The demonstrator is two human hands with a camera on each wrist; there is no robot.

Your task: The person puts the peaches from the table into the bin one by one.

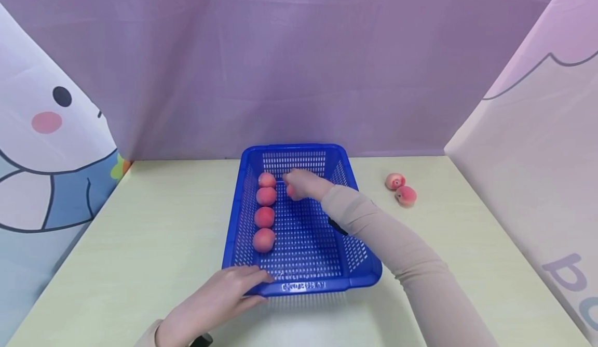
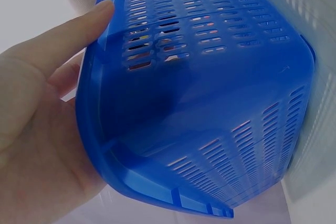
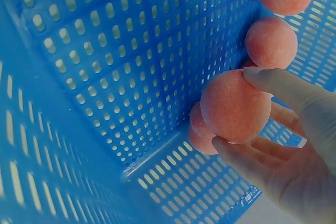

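Note:
A blue plastic basket [image 1: 299, 287] with slotted walls stands on the table. At its near left corner my left hand [image 1: 229, 292] grips the rim, fingers over the top and thumb against the outside; the left wrist view shows that thumb along the basket wall [image 2: 210, 93]. My right hand [image 1: 306, 183] reaches into the far part of the basket. Between thumb and fingers it holds a pinkish-red peach [image 3: 236, 106], low over the basket floor. Several peaches [image 1: 264, 217] line the basket's left side in a row. Behind the held one, another peach [image 3: 202, 129] is partly hidden.
Two more peaches [image 1: 395, 181] [image 1: 406, 196] lie close together on the pale table [image 1: 163, 243], right of the basket. A purple cloth backdrop [image 1: 299, 66] rises behind the table, and printed panels [image 1: 537, 181] flank it. My right forearm crosses the basket's right rim.

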